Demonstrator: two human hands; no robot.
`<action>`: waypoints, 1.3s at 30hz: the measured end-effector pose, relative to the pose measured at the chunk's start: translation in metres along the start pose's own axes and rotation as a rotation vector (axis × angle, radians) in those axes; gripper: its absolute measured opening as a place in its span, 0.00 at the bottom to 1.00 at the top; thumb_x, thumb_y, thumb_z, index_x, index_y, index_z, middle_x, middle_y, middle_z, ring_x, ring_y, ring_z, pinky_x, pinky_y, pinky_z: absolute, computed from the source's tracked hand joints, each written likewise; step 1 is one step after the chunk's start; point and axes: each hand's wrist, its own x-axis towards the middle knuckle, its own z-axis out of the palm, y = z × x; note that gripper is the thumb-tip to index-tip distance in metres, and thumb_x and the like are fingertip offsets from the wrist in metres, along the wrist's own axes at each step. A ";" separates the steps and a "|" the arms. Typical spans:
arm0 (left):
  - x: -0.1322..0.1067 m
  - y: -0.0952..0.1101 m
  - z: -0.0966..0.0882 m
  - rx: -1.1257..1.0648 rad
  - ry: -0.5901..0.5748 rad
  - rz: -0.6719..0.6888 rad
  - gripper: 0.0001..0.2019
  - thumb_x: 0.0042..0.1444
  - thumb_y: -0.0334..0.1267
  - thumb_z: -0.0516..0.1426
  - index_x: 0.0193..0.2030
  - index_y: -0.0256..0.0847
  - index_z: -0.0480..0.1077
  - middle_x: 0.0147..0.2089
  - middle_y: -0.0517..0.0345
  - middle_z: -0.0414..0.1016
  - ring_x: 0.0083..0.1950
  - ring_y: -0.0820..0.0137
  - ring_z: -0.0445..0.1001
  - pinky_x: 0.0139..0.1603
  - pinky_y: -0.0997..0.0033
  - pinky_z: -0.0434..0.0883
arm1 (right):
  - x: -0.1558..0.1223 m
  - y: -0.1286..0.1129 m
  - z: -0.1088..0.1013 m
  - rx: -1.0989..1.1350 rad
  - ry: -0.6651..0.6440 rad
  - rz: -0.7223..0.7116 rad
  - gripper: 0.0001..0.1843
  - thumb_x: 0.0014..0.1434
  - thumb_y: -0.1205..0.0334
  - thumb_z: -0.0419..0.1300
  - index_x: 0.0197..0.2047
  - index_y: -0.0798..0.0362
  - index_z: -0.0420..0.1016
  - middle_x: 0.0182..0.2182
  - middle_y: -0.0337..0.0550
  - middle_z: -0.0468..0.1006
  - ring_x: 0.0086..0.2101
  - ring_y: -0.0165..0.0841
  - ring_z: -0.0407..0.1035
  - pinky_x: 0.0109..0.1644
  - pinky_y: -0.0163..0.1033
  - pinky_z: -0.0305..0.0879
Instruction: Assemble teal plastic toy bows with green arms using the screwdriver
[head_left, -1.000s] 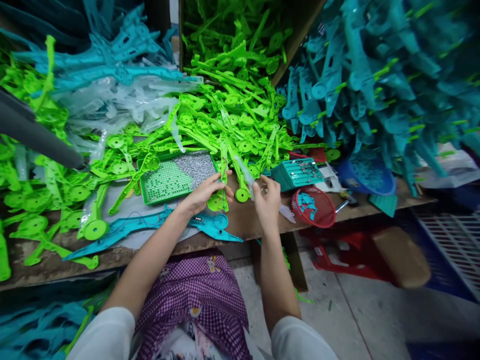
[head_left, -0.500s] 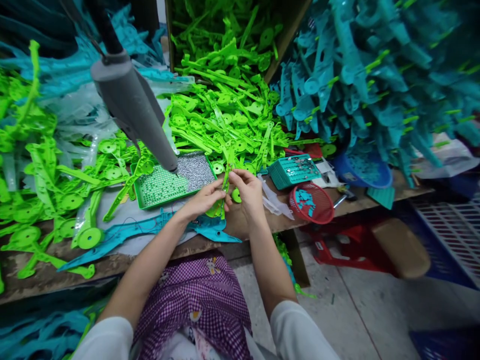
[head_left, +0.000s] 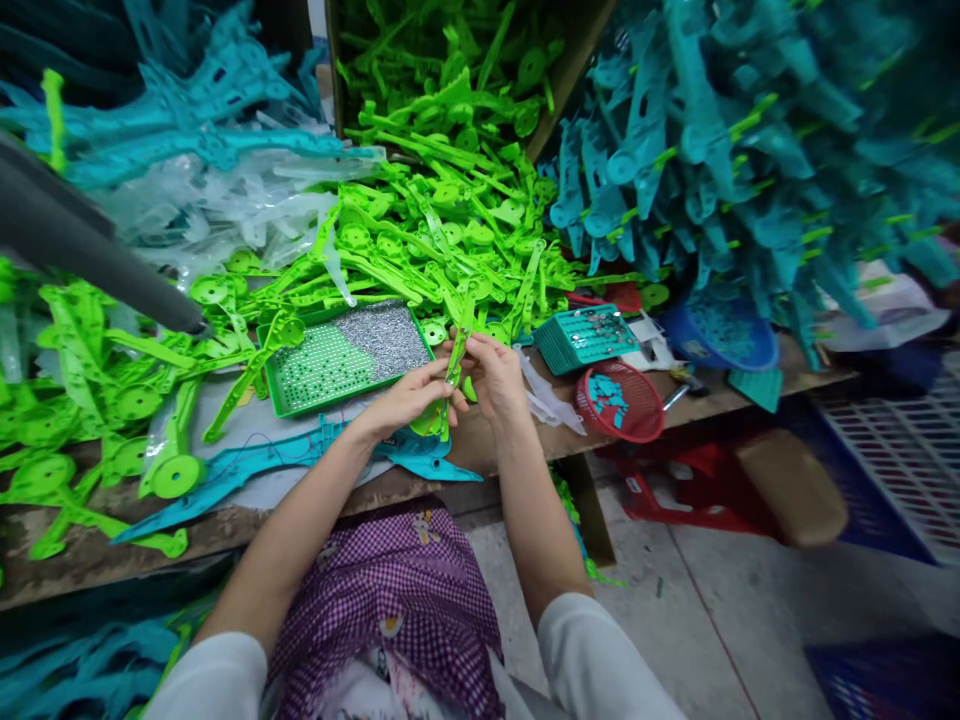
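My fingers (head_left: 436, 380) are pinched narrow on a long green plastic part (head_left: 454, 368). My left hand (head_left: 409, 400) grips it low, near its round end, and my right hand (head_left: 495, 380) is closed on it higher up, thumb and fingertips pressed to the strip. I hold the part nearly upright, just above the front edge of the workbench (head_left: 474, 448), between my two hands, which almost touch each other. Under my left wrist a long teal part (head_left: 292, 458) lies flat on the bench. Just beyond my left hand sits a green tray (head_left: 279, 400) of small silvery bits, one half set out in rows, the other half heaped. A grey tool (head_left: 90, 260) hangs over the left side, its tip near the tray's far corner. Behind the tray the heap of green parts (head_left: 450, 230) spreads up into a cardboard box. To my right stand a teal basket (head_left: 589, 340) and a red basket (head_left: 619, 405), with a few clear plastic pieces (head_left: 547, 400) beside my right hand. A mass of teal parts (head_left: 750, 150) fills the upper right.
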 end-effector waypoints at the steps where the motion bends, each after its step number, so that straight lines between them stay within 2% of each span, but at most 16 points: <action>1: 0.000 0.000 0.000 0.007 -0.001 -0.004 0.25 0.59 0.35 0.51 0.64 0.35 0.60 0.35 0.52 0.77 0.29 0.73 0.74 0.34 0.71 0.68 | 0.001 0.001 0.000 0.012 0.027 -0.019 0.14 0.40 0.55 0.69 0.31 0.52 0.76 0.24 0.39 0.80 0.29 0.33 0.76 0.35 0.38 0.71; 7: 0.001 -0.002 0.001 0.059 0.001 -0.007 0.24 0.59 0.35 0.50 0.63 0.36 0.60 0.35 0.53 0.77 0.29 0.74 0.74 0.35 0.71 0.69 | 0.002 0.005 -0.007 -0.010 0.087 -0.067 0.15 0.39 0.57 0.71 0.32 0.52 0.78 0.25 0.36 0.80 0.25 0.27 0.72 0.32 0.34 0.68; 13: 0.002 -0.003 0.002 0.066 -0.008 -0.014 0.24 0.59 0.35 0.49 0.63 0.36 0.60 0.35 0.53 0.77 0.29 0.74 0.74 0.34 0.71 0.70 | 0.000 0.007 -0.007 -0.038 0.135 -0.074 0.14 0.40 0.58 0.70 0.31 0.52 0.76 0.24 0.35 0.78 0.23 0.25 0.69 0.29 0.33 0.65; 20: 0.003 -0.005 0.004 0.095 -0.004 -0.054 0.24 0.58 0.33 0.49 0.62 0.38 0.61 0.35 0.54 0.77 0.28 0.74 0.74 0.33 0.72 0.70 | 0.000 0.004 -0.007 -0.091 0.143 -0.059 0.11 0.39 0.60 0.65 0.28 0.51 0.70 0.21 0.31 0.72 0.21 0.24 0.65 0.26 0.31 0.61; 25: 0.005 -0.008 0.005 0.104 -0.011 -0.043 0.23 0.56 0.32 0.49 0.60 0.35 0.62 0.34 0.54 0.77 0.27 0.75 0.74 0.32 0.73 0.70 | -0.001 0.006 -0.006 -0.260 0.155 -0.159 0.07 0.42 0.61 0.59 0.27 0.50 0.66 0.20 0.32 0.69 0.22 0.26 0.63 0.25 0.33 0.61; 31: 0.005 -0.010 0.002 0.133 0.009 -0.034 0.24 0.54 0.31 0.48 0.59 0.34 0.62 0.33 0.56 0.77 0.25 0.76 0.73 0.30 0.74 0.69 | -0.008 0.010 -0.004 -0.522 0.245 -0.327 0.05 0.45 0.62 0.59 0.28 0.51 0.67 0.22 0.33 0.69 0.24 0.28 0.65 0.29 0.35 0.63; 33: 0.004 -0.008 0.002 0.135 0.013 -0.033 0.24 0.54 0.31 0.48 0.59 0.34 0.63 0.32 0.57 0.77 0.25 0.76 0.73 0.30 0.74 0.68 | -0.008 0.008 -0.007 -0.485 0.202 -0.291 0.06 0.45 0.61 0.60 0.29 0.51 0.68 0.23 0.33 0.70 0.24 0.27 0.65 0.30 0.35 0.63; 37: 0.002 -0.002 0.001 0.128 0.004 -0.047 0.23 0.55 0.31 0.48 0.58 0.35 0.64 0.31 0.58 0.76 0.25 0.76 0.73 0.31 0.74 0.68 | -0.005 -0.003 -0.017 -0.251 0.001 -0.070 0.12 0.44 0.58 0.64 0.33 0.52 0.72 0.26 0.34 0.74 0.25 0.27 0.69 0.31 0.36 0.67; 39: 0.002 -0.001 0.003 0.123 0.004 -0.064 0.22 0.55 0.31 0.48 0.58 0.35 0.64 0.31 0.58 0.76 0.24 0.77 0.72 0.32 0.74 0.68 | -0.003 -0.008 -0.022 -0.182 -0.014 -0.039 0.13 0.45 0.57 0.64 0.34 0.51 0.73 0.27 0.35 0.75 0.26 0.27 0.70 0.32 0.35 0.68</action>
